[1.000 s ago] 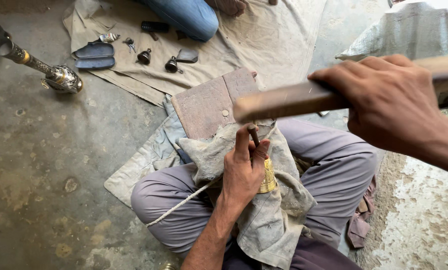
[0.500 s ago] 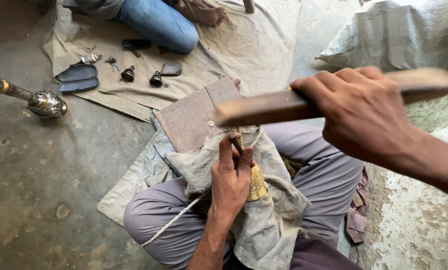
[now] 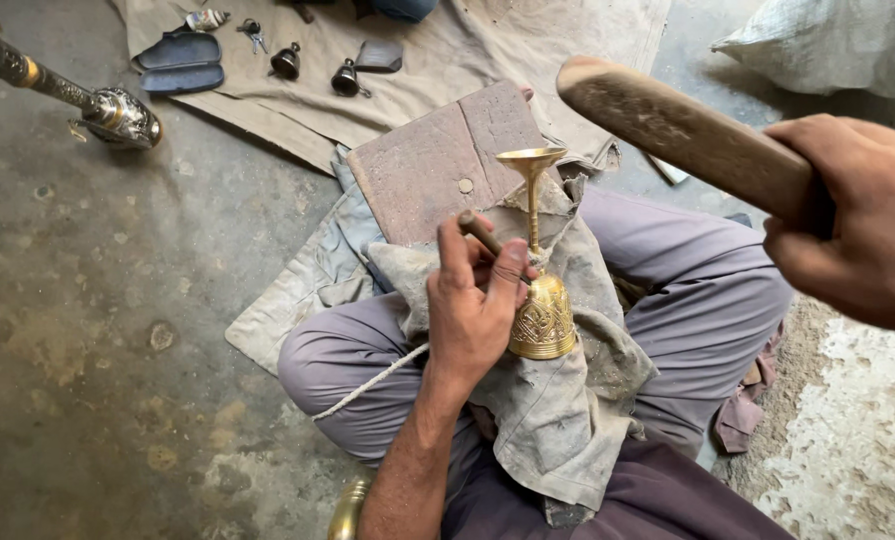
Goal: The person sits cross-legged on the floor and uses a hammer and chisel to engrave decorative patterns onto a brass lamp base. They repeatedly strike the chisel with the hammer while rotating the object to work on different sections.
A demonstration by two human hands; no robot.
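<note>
I sit cross-legged with a grey cloth (image 3: 567, 420) over my lap. A brass goblet (image 3: 539, 300) with an engraved cup lies upside down on the cloth, its thin stem and flat foot pointing away from me. My left hand (image 3: 472, 305) presses against the goblet's side and pinches a short dark chisel (image 3: 479, 232) near the stem. My right hand (image 3: 862, 215) is raised at the right edge, gripping a thick wooden mallet (image 3: 682, 135) that hangs above the goblet. A flat reddish wooden board (image 3: 437, 165) rests just beyond my knees.
A beige cloth (image 3: 527, 50) on the concrete floor carries small dark bells (image 3: 315, 68), keys and dark blue pouches (image 3: 179, 62). An ornate metal stem piece (image 3: 77, 95) lies at the upper left. Another brass piece (image 3: 347, 510) shows by my left elbow. A grey sack (image 3: 847, 40) sits top right.
The view has shifted closer over my lap. The mallet has swung from level across the view to a raised tilt at the right. The whole goblet now shows beside my left hand.
</note>
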